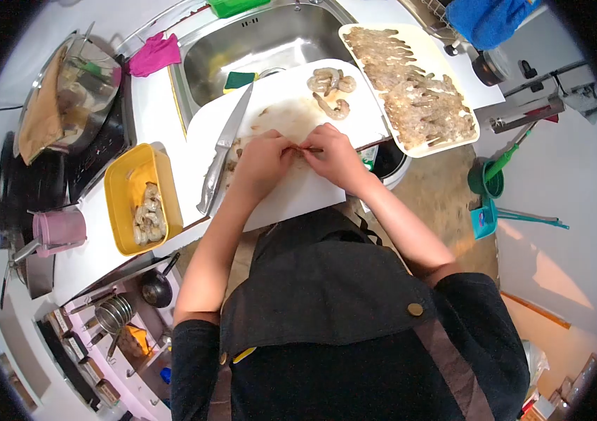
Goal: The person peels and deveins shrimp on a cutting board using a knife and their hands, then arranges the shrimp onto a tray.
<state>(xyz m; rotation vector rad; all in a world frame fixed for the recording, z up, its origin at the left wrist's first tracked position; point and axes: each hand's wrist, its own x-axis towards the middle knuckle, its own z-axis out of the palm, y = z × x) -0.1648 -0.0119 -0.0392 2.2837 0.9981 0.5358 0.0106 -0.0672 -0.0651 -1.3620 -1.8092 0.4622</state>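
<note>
My left hand (264, 163) and my right hand (330, 152) meet over the near part of a white cutting board (203, 130). Fingertips of both are pinched on a small brownish shrimp (300, 149), mostly hidden by the fingers. Left of my left hand lies a large knife (227, 144), its blade pointing away from me. Dark scraps (231, 165) are scattered beside it. Several grey shrimp (331, 82) rest on the far right of the board. A cream tray (470, 112) full of shrimp in rows stands beyond my right hand.
A yellow container (111, 203) with several peeled shrimp sits at left. Behind the board is a steel sink (298, 35) with a green and yellow sponge (240, 81). A pink cloth (154, 55), a pink cup (60, 231) and a stove with pots (77, 98) stand further left.
</note>
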